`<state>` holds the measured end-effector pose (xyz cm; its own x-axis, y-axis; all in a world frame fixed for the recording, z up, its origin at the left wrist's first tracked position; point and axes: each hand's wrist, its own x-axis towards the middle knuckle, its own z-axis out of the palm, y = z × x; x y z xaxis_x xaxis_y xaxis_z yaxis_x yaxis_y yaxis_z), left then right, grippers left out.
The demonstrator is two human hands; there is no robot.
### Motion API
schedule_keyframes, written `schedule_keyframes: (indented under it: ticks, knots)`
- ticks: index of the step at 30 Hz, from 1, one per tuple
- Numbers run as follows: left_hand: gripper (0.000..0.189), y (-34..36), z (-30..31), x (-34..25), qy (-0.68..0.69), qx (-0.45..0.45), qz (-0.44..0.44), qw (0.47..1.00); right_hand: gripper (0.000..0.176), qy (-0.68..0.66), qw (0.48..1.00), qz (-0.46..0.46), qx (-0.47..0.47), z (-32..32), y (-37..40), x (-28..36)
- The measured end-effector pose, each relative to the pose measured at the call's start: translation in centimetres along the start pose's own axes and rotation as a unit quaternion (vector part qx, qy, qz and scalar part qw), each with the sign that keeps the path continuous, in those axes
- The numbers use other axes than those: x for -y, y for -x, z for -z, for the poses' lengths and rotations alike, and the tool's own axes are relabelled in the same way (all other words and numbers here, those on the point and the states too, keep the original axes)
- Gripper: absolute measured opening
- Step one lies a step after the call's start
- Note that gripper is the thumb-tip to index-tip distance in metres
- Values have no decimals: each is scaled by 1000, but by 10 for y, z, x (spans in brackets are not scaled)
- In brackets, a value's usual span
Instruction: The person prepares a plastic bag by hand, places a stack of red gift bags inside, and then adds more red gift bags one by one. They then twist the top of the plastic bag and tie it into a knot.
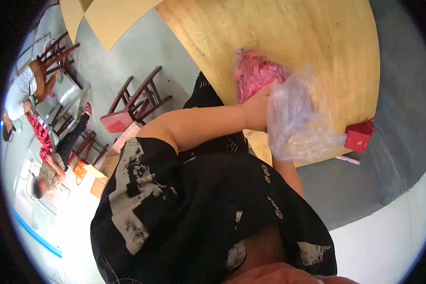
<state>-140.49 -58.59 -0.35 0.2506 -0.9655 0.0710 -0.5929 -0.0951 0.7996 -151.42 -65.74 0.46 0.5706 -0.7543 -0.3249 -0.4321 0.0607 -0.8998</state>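
A crumpled clear plastic bag is bunched up in front of me at the near edge of the wooden table. My left hand reaches across to its left side, with fingers closed at the plastic and partly covered by it. Only the forearm of my right arm shows below; my right hand is hidden behind the bag. Just beyond my left hand, a clear bag packed with pink and red pieces lies on the table, close to the fingertips. What the pieces are is too small to tell.
The wooden table has a curved edge at the right. A small red box and a pinkish stick-like item lie by that edge. Wooden chairs stand at left. Two other people sit farther left, near cardboard boxes.
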Motion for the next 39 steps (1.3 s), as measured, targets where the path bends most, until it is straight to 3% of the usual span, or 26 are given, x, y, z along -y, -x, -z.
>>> schedule_keyframes:
  ticks: [1,2,13,16,19,20,21,22,25,28,39]
  knots:
    - [58,-4,6,-1,67,-18,22,997,39,1,1000,3,2,-3,-5,-2]
    - [55,-3,6,2,-26,10,-8,1000,40,-1,1000,7,0,-4,-10,-3]
    - [69,-14,-1,8,-107,52,13,993,42,-39,998,53,-17,-15,-19,-7]
    - [80,-21,2,4,-128,107,27,986,43,-47,996,66,-30,-12,-13,-5]
    - [74,-32,29,-18,-161,104,19,981,44,-51,995,77,-45,-13,-2,-1]
    - [69,-30,15,-6,49,118,62,990,44,-52,994,85,-50,-16,-1,1]
    - [64,-30,3,3,254,117,110,954,44,-54,993,91,-55,-16,-2,-4]
    - [63,-32,0,8,325,109,128,931,45,-55,992,96,-60,-16,-3,-4]
    - [61,-37,-2,3,109,141,49,983,46,-56,990,108,-74,-12,0,2]
    - [58,-36,-4,-3,-30,150,1,988,46,-54,988,119,-83,-10,1,5]
    - [50,-31,-9,-9,-88,146,-32,985,49,-13,985,150,-79,-21,5,26]
